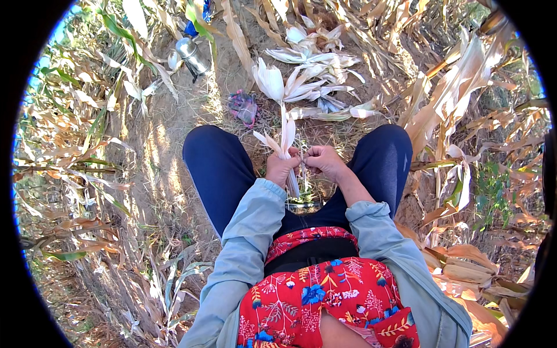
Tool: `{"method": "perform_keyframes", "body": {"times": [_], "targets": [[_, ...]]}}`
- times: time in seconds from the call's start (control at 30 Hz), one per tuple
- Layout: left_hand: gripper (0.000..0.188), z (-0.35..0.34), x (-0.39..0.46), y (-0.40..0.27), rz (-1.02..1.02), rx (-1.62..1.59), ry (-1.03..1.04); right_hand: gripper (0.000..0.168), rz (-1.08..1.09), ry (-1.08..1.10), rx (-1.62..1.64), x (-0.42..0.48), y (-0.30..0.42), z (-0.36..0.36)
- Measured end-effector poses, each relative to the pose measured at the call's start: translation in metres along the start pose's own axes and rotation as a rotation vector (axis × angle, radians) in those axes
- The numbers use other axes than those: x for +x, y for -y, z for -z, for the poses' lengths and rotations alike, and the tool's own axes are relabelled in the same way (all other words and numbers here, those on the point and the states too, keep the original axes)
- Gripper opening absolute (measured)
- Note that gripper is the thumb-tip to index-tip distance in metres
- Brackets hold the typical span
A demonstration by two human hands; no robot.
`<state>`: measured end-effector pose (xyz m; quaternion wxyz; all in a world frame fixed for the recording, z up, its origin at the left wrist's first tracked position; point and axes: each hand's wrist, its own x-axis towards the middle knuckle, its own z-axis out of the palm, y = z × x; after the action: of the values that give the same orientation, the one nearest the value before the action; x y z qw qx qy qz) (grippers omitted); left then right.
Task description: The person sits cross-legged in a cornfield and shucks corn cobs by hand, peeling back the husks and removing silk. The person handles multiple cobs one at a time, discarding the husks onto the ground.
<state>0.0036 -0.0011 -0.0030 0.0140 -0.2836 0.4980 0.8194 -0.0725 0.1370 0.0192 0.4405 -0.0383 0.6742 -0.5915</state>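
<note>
Between the knees, my left hand (283, 166) is closed around a bunch of pale dry corn husks (288, 135), whose leaves stick out above and below the fist. Close beside it on the right, my right hand (321, 162) pinches a thin pale strand (303, 167) between thumb and fingertips. The strand hangs down between the two hands. Beyond the fist, a wide white husk (268, 80) spreads over the ground; whether it joins the held bunch I cannot tell. More peeled husks (320, 74) lie in a loose heap behind it.
A crumpled pink and grey cloth (243, 108) lies on the soil left of the husks. Farther left lies a shiny metal flask (192, 56), near a blue object (191, 28). Dry corn stalks and leaves (452, 100) crowd the right side, with more (87, 174) at the left.
</note>
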Motion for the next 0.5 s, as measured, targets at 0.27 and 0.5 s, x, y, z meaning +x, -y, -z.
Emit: {"method": "perform_keyframes", "body": {"times": [0.27, 0.5], "targets": [[0.028, -0.0005, -0.0011, -0.0007, -0.003, -0.031, 0.023, 0.007, 0.008, -0.009, 0.010, -0.0017, 0.0018, -0.0009], [0.026, 0.0009, -0.0004, -0.0001, 0.003, -0.032, 0.022, 0.007, 0.011, 0.000, 0.015, 0.0011, -0.0011, 0.0003]]}}
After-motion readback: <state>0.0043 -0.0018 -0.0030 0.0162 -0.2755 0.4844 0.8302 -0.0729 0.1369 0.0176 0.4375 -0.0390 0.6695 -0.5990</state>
